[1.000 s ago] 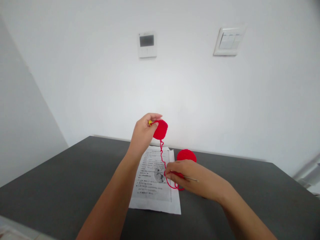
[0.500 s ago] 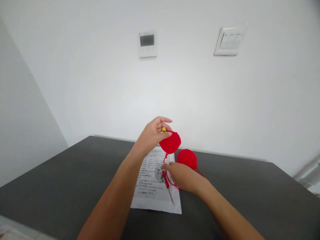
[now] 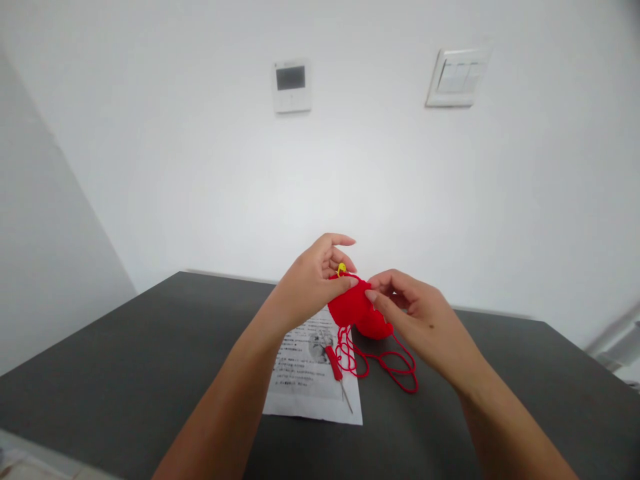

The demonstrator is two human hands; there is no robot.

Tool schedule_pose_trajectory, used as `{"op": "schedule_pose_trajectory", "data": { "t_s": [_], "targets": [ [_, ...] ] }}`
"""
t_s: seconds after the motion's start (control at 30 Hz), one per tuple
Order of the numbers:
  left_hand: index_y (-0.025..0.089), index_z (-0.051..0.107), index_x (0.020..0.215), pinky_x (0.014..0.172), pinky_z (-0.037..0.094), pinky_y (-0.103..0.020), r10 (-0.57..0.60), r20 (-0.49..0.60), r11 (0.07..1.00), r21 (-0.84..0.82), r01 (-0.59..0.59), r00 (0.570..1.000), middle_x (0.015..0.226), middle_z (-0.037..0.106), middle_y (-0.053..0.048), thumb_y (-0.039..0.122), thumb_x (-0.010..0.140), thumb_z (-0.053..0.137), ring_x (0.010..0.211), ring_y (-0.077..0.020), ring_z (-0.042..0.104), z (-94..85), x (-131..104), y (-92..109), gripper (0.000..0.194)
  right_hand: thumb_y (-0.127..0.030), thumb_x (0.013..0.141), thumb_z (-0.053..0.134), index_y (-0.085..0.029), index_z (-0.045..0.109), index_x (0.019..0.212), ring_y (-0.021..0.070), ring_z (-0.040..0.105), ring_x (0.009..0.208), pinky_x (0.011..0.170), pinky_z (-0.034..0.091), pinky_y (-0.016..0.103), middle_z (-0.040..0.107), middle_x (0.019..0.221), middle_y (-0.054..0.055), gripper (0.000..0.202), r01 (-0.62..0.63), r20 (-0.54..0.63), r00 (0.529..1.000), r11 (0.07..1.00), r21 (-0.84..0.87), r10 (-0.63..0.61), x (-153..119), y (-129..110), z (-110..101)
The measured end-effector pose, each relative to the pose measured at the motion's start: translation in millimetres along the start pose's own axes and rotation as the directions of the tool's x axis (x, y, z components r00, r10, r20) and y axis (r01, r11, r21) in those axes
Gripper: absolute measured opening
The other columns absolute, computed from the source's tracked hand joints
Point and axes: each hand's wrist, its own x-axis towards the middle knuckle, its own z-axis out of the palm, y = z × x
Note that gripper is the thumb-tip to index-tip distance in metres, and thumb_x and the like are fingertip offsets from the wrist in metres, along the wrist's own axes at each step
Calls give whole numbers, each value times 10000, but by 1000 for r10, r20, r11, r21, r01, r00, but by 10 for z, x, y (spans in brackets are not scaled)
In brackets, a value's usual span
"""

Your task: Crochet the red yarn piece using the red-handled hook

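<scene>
Above a dark table [image 3: 125,373] set against a white wall [image 3: 200,187], the left hand [image 3: 313,283] pinches a round red crochet piece [image 3: 350,307] between thumb and fingers, while the right hand [image 3: 425,320] closes its fingertips on the piece's right edge. Beneath the hands lie a printed paper sheet [image 3: 305,393], a ball of red yarn [image 3: 377,327] and loops of loose red strand [image 3: 395,370]. A red-handled crochet hook [image 3: 336,368] rests on the sheet, and a small yellow marker [image 3: 341,269] sits at the piece's top edge.
</scene>
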Motion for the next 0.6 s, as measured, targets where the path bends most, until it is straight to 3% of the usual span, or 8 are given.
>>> {"op": "schedule_pose_trajectory", "data": {
  "t_s": [0.27, 0.6],
  "targets": [
    [208, 521, 1177, 651, 460, -284, -73, 15, 996, 54, 72, 997, 830, 619, -19, 218, 755, 656, 696, -141, 586, 45, -35, 29, 443, -308, 908, 520, -181, 621, 916, 129, 587, 629, 562, 447, 234, 669, 768, 21, 163, 48, -143, 988, 998, -39, -53, -30, -2, 50],
    [230, 525, 1160, 581, 401, -243, 2, -58, 962, 273, 14, 998, 709, 566, 40, 182, 761, 584, 613, -118, 519, 64, -89, 97, 406, -272, 905, 530, -191, 620, 932, 158, 635, 718, 635, 475, 265, 696, 850, 44, 123, 107, -195, 970, 976, -191, -144, -40, -13, 40]
  ]
}}
